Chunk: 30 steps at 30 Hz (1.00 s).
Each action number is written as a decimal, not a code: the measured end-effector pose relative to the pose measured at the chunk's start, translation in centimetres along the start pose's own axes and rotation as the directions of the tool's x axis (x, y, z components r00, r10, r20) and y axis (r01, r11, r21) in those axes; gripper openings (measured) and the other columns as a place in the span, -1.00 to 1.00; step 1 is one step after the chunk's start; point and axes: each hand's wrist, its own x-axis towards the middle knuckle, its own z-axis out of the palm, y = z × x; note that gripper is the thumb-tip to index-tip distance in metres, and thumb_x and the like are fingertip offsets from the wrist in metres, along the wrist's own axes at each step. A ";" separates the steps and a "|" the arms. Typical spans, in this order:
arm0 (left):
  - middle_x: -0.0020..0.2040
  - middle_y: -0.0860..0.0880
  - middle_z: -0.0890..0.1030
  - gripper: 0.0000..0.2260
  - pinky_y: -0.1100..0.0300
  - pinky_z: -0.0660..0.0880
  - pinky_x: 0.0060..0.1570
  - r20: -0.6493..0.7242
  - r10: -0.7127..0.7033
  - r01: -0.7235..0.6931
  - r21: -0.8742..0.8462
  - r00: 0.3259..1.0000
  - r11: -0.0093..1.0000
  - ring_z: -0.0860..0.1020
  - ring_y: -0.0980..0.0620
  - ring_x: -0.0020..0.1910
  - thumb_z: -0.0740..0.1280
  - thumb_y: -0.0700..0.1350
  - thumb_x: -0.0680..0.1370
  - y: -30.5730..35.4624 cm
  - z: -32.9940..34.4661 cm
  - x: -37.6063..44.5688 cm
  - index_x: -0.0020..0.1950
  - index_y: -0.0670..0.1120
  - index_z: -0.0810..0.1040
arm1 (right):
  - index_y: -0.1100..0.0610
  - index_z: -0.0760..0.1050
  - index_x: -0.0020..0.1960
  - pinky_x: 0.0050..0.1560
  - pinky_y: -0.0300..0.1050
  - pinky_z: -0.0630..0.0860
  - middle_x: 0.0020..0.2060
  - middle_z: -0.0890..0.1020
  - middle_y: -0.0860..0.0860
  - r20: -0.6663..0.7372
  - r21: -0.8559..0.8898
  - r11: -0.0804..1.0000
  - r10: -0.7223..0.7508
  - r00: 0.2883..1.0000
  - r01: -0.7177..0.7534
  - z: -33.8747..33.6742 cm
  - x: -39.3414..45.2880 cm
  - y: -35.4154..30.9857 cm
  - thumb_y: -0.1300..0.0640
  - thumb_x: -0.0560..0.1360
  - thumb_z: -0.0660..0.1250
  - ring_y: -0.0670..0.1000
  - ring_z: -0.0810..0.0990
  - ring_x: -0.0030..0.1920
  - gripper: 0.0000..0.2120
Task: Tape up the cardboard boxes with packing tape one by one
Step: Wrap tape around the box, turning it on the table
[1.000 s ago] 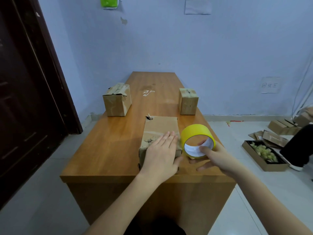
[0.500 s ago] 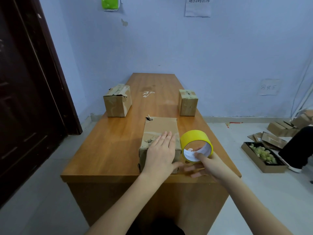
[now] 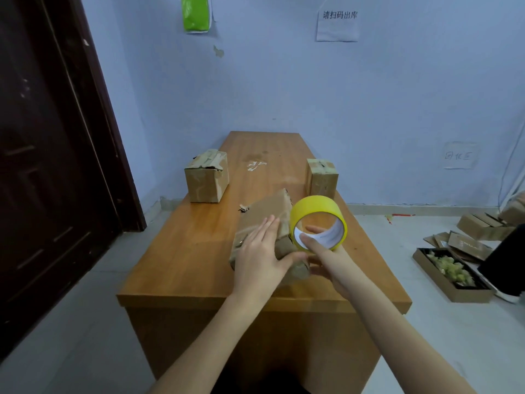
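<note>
1. Looking through the head view, the only one, the near cardboard box [image 3: 265, 223] lies at the near end of the wooden table [image 3: 184, 251], tilted, with its far right corner raised.
2. Its worn, creased card suggests it is light and fairly stiff at the edges but soft on its dented faces; I judge a flat palm on top steadies it better than a pinch at a torn corner.
3. The left hand [image 3: 260, 254] lies on the box's top face with straight fingers spread narrow and the thumb reaching toward the near right edge; it presses rather than grips.
4. The yellow tape roll [image 3: 318, 221] stands on edge just right of the box, touching or almost touching its right side.
5. The right hand [image 3: 326, 263] holds the roll, thumb inside the white core and fingers hooked through from beyond; the remaining fingers sit low beside the box's near right corner.
6. The roll looks light and rigid, its outer face smooth and likely slippery, so the core is the sensible place to hold.
7. I cannot tell whether a free tape end is stuck to the box.
8. Two other boxes, the far left box [image 3: 206, 177] and the far right box [image 3: 322, 177], stand well apart from both hands.
</note>
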 end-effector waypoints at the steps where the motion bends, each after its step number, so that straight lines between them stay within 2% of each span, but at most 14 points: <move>1: 0.45 0.06 0.33 -0.24 0.17 0.27 0.31 -0.017 -0.024 0.024 -0.026 1.000 0.999 0.28 0.10 0.42 0.29 0.35 0.36 -0.1 -0.2 -0.1 0.45 -0.01 0.31 | -0.01 0.42 0.26 -0.37 -0.25 0.53 0.05 0.64 0.00 0.016 -0.034 0.999 -0.009 1.000 0.010 0.2 0.2 -0.5 -0.03 0.52 0.35 -0.03 0.67 -0.11 -0.66; 3: 0.44 0.08 0.33 -0.24 0.13 0.32 0.29 -0.027 -0.071 0.069 -0.059 0.997 0.996 0.30 0.09 0.41 0.30 0.37 0.35 -0.4 -0.5 -0.1 0.45 0.01 0.31 | 0.08 0.43 0.21 -0.41 -0.24 0.53 -0.01 0.64 0.05 0.039 -0.119 0.992 -0.031 0.999 0.036 0.4 0.6 -1.8 0.02 0.57 0.29 -0.04 0.67 -0.20 -0.74; 6: 0.43 0.08 0.35 -0.21 0.07 0.39 0.27 -0.007 -0.130 0.128 -0.099 0.992 0.987 0.34 0.07 0.38 0.25 0.41 0.34 -0.9 -1.0 -0.1 0.45 0.01 0.28 | 0.14 0.45 0.04 -0.43 -0.22 0.53 -0.17 0.63 0.07 0.087 -0.192 0.979 -0.049 0.995 0.065 0.4 1.1 -3.3 0.10 0.60 0.24 -0.05 0.65 -0.32 -0.89; 8: 0.42 0.06 0.37 -0.20 0.12 0.41 0.22 -0.007 -0.161 0.159 -0.129 0.987 0.979 0.37 0.06 0.35 0.25 0.40 0.33 -1.3 -1.3 -0.1 0.45 -0.01 0.28 | 0.21 0.42 0.04 -0.41 -0.17 0.55 -0.14 0.57 0.16 0.068 -0.221 0.974 -0.038 0.997 0.052 0.6 1.4 -3.7 0.17 0.60 0.22 0.09 0.61 -0.26 -0.91; 10: 0.39 0.07 0.40 -0.22 0.22 0.38 0.15 -0.012 -0.169 0.165 -0.164 0.986 0.973 0.39 0.07 0.33 0.27 0.39 0.34 -1.7 -1.6 -0.1 0.44 0.00 0.27 | 0.18 0.37 0.00 -0.42 -0.15 0.55 -0.11 0.50 0.18 0.048 -0.254 0.966 -0.035 0.998 0.046 0.8 1.5 -3.9 0.23 0.59 0.19 0.14 0.55 -0.21 -0.98; 14: 0.37 0.10 0.38 -0.30 0.31 0.33 0.06 0.028 -0.125 0.128 -0.225 0.992 0.966 0.38 0.13 0.29 0.28 0.33 0.39 -2.6 -2.9 0.2 0.46 0.14 0.19 | 0.13 0.36 -0.05 -0.45 -0.12 0.57 -0.04 0.42 0.15 0.026 -0.295 0.953 -0.058 0.998 0.063 0.9 1.6 -5.0 0.33 0.57 0.09 0.19 0.56 -0.17 -0.85; 17: 0.34 0.14 0.37 -0.37 0.38 0.28 0.02 0.092 -0.104 0.125 -0.268 0.990 0.955 0.34 0.24 0.24 0.27 0.29 0.43 -3.2 -4.0 0.2 0.45 0.20 0.20 | 0.14 0.33 -0.08 -0.47 -0.14 0.56 -0.05 0.38 0.17 0.063 -0.408 0.907 -0.084 0.995 0.102 1.1 1.7 -6.0 0.33 0.57 0.03 0.24 0.58 -0.21 -0.83; 19: 0.35 0.15 0.35 -0.38 0.36 0.29 0.07 0.121 -0.124 0.147 -0.203 0.985 0.968 0.32 0.21 0.29 0.23 0.30 0.44 -3.2 -4.5 0.2 0.46 0.17 0.21 | 0.13 0.30 -0.09 -0.43 -0.07 0.61 -0.10 0.37 0.14 0.104 -0.481 0.869 -0.076 0.992 0.117 1.4 1.9 -6.7 0.32 0.57 0.02 0.20 0.61 -0.24 -0.84; 20: 0.39 0.13 0.33 -0.37 0.29 0.30 0.18 0.113 -0.117 0.128 -0.096 0.987 0.987 0.29 0.15 0.36 0.18 0.31 0.46 -3.2 -4.6 0.3 0.48 0.12 0.20 | 0.13 0.30 -0.09 -0.38 -0.01 0.63 -0.10 0.38 0.12 0.125 -0.514 0.850 -0.061 0.990 0.117 1.6 2.1 -7.0 0.30 0.58 0.02 0.18 0.62 -0.25 -0.85; 22: 0.48 0.05 0.25 -0.39 0.14 0.10 0.41 0.071 -0.010 -0.005 0.206 0.997 0.978 0.15 0.06 0.48 0.09 0.28 0.53 -2.7 -4.8 0.4 0.50 0.00 0.18 | 0.14 0.29 -0.05 -0.31 0.05 0.65 -0.10 0.40 0.10 0.156 -0.583 0.805 -0.024 0.987 0.111 1.9 2.4 -7.7 0.26 0.60 0.03 0.13 0.65 -0.30 -0.90; 24: 0.48 -0.05 0.28 -0.47 0.14 -0.04 0.44 0.063 0.104 -0.120 0.368 0.993 0.922 0.15 0.03 0.49 0.07 0.16 0.61 -2.3 -4.9 0.3 0.48 -0.13 0.24 | 0.16 0.30 0.03 -0.34 0.02 0.65 -0.08 0.42 0.10 0.167 -0.646 0.755 -0.008 0.986 0.115 2.5 2.7 -8.2 0.24 0.60 0.06 0.09 0.64 -0.30 -0.93; 27: 0.32 -0.17 0.48 -0.58 0.09 0.16 0.41 0.094 0.139 -0.166 0.439 0.986 0.883 0.39 -0.05 0.37 0.16 0.03 0.61 -2.5 -5.3 0.2 0.34 -0.23 0.44 | 0.14 0.31 0.03 -0.43 -0.11 0.61 -0.12 0.46 0.04 0.154 -0.711 0.688 -0.050 0.987 0.146 3.6 3.0 -8.2 0.23 0.57 0.12 0.01 0.58 -0.30 -0.95; 28: 0.26 -0.19 0.53 -0.60 0.07 0.25 0.36 0.089 0.140 -0.165 0.442 0.986 0.882 0.46 -0.07 0.31 0.21 0.00 0.60 -2.8 -5.5 0.2 0.29 -0.25 0.49 | 0.14 0.31 0.02 -0.41 -0.10 0.61 -0.13 0.47 0.03 0.143 -0.724 0.672 -0.074 0.987 0.155 3.9 3.1 -8.1 0.22 0.56 0.16 -0.01 0.57 -0.28 -0.95; 30: 0.16 -0.23 0.59 -0.63 0.02 0.38 0.27 0.066 0.127 -0.143 0.449 0.990 0.882 0.54 -0.11 0.21 0.30 -0.03 0.55 -3.4 -5.7 0.0 0.20 -0.29 0.55 | 0.17 0.32 0.05 -0.24 0.07 0.64 -0.13 0.50 0.06 0.118 -0.730 0.663 -0.115 0.986 0.164 4.5 3.2 -7.6 0.17 0.51 0.25 0.06 0.58 -0.18 -0.84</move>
